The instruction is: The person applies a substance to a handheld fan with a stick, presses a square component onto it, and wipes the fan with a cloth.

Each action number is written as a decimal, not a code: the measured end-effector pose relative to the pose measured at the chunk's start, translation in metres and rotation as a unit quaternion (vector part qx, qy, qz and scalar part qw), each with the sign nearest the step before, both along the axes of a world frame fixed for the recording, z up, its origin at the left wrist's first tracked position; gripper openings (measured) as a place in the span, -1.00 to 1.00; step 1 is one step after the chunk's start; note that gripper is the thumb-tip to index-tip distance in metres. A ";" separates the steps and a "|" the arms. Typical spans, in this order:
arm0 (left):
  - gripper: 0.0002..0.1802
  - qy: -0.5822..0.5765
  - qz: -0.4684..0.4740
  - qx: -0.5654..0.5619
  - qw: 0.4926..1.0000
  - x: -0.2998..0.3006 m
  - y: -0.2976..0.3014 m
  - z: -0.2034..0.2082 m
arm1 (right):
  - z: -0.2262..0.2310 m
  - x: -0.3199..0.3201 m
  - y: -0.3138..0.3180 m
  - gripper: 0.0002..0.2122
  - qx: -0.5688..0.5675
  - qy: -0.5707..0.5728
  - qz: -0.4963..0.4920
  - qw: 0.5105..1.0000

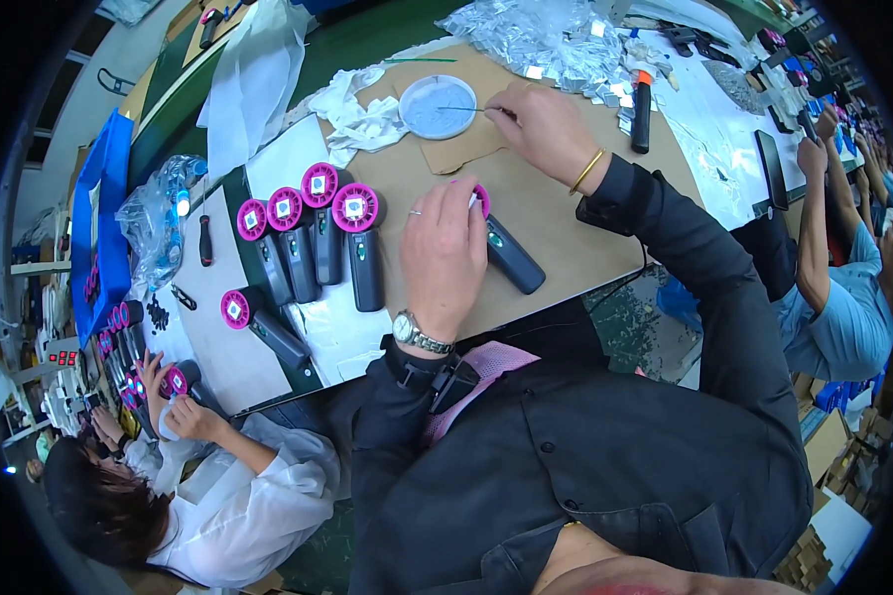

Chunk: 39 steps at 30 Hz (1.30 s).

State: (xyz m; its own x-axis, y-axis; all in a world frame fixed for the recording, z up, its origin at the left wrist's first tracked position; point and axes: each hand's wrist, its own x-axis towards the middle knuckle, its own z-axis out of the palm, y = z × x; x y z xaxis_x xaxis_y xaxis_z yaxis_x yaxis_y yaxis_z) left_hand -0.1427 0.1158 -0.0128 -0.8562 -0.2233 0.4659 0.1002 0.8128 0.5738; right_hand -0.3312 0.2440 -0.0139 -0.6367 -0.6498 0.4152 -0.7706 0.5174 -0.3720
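Note:
My right hand (546,129) pinches a thin stick (458,108), its tip over a round white dish (407,111) of pale blue-grey paste. My left hand (440,260) is closed over the round magenta head of a dark grey handheld device (514,256), whose handle slants down to the right on the brown cardboard (575,223). The fingers hide most of that head; a bit of white shows by the fingertips, too small to name. Left of that hand, several like devices (364,268) lie with magenta heads up, each with a pale square in its middle.
Crumpled white tissue (359,114) lies beside the dish. Small clear packets (536,45) pile up at the back. A black tool with an orange end (642,114) lies right, a screwdriver (205,241) left. A co-worker in white (248,496) sits at left, another in blue (833,317) at right.

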 end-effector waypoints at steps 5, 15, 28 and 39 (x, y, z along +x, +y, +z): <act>-0.73 -0.006 -0.009 0.022 1.000 0.010 0.002 0.008 | 0.003 -0.013 0.003 -0.79 -0.073 -0.112 -0.041 0.990; -0.72 -0.020 -0.016 0.054 0.998 0.018 0.011 0.003 | -0.016 -0.032 -0.004 -0.72 -0.092 -0.252 -0.038 0.963; -0.68 0.008 -0.023 0.001 1.000 0.017 0.005 -0.010 | -0.023 -0.039 -0.017 -0.73 -0.121 -0.421 -0.050 0.897; -0.59 0.029 -0.025 -0.032 0.999 0.016 -0.001 -0.017 | -0.002 -0.037 -0.004 -0.78 -0.174 -0.560 -0.078 0.806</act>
State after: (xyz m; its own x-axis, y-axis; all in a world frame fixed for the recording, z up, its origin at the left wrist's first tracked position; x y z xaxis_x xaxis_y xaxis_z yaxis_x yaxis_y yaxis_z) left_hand -0.1269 0.1152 -0.0297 -0.8369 -0.1502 0.5263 0.1722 0.8405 0.5137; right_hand -0.3686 0.2404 -0.0162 -0.8018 -0.4939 -0.3364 0.2135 0.2890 -0.9332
